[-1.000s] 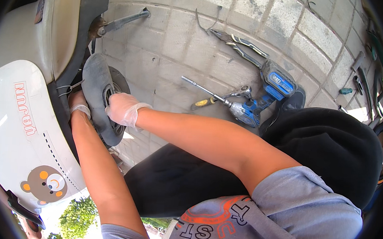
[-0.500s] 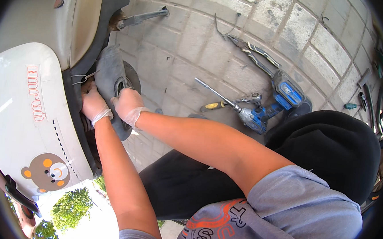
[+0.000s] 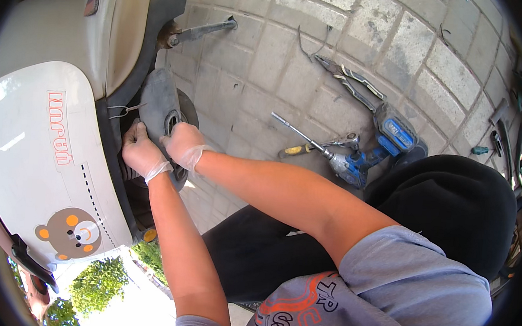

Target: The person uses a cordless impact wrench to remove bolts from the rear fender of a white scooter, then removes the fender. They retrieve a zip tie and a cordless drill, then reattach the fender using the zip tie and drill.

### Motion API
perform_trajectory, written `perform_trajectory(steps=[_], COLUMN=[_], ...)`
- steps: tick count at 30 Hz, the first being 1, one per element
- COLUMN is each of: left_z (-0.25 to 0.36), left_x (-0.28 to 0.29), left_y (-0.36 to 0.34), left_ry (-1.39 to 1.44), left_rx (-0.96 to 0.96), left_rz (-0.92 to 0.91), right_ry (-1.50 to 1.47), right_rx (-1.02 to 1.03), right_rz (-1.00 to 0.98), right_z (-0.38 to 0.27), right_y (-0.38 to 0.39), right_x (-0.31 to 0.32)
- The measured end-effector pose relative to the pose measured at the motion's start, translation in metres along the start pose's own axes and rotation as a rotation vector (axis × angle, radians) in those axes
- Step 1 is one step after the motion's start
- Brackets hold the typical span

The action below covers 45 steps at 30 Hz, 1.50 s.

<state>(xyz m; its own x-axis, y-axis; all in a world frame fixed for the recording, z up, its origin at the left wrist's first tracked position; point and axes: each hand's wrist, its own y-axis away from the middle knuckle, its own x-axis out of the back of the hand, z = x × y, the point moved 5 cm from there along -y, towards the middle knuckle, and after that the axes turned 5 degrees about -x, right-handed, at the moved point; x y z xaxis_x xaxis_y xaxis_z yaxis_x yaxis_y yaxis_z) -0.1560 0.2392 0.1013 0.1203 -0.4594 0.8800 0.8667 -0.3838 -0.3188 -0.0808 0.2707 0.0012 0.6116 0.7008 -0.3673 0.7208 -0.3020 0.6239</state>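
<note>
A scooter with a white side panel (image 3: 34,117) fills the left side. Beside its dark edge sits a dark grey elongated cover (image 3: 160,92) with an oval opening, and part of a wheel (image 3: 189,111) shows behind it. My left hand (image 3: 145,153), in a clear plastic glove, is at the gap between panel and cover with its fingers bent together. Gloved the same way, my right hand (image 3: 185,145) presses closed fingers at the oval opening. Whatever either hand grips is hidden. A thin looped tie (image 3: 125,110) sticks out just above my left fingers.
On the paving (image 3: 268,54) right of the scooter lie a blue cordless driver (image 3: 351,168) with a long socket bit, a ratchet wrench (image 3: 344,141), a yellow-handled tool (image 3: 295,150) and pliers (image 3: 351,78). A metal footpeg-like lever (image 3: 206,32) juts out from the scooter. More tools line the far right.
The whole view has shifted slightly, with the scooter now further right. My left hand has come a little out of the gap, showing more of its fingers. My right hand stays at the opening.
</note>
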Motion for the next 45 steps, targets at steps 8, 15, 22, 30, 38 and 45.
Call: perform_trajectory(steps=[8, 15, 22, 30, 38, 45], left_z=[0.006, 0.008, 0.006, 0.003, 0.03, 0.058], left_x=[-0.004, -0.006, -0.007, -0.007, -0.002, 0.04], left_y=[0.001, 0.002, 0.008, 0.004, 0.014, 0.08], left_ry=[0.065, 0.157, 0.211, 0.243, -0.097, -0.252], left_rx=[-0.051, 0.032, -0.003, 0.009, -0.187, -0.396], left_rz=[0.027, 0.042, 0.017, -0.006, -0.209, -0.588], right_ry=[-0.291, -0.257, -0.022, -0.057, 0.195, 0.683], right_rx=[-0.071, -0.099, -0.023, -0.04, -0.113, -0.262], right_rz=[-0.427, -0.529, -0.518, -0.535, -0.582, -0.844], right_z=[-0.005, -0.012, -0.024, -0.021, 0.028, 0.114], right_y=[-0.021, -0.027, -0.034, -0.032, -0.029, -0.018], right_x=[0.027, 0.037, 0.036, 0.042, 0.045, 0.096])
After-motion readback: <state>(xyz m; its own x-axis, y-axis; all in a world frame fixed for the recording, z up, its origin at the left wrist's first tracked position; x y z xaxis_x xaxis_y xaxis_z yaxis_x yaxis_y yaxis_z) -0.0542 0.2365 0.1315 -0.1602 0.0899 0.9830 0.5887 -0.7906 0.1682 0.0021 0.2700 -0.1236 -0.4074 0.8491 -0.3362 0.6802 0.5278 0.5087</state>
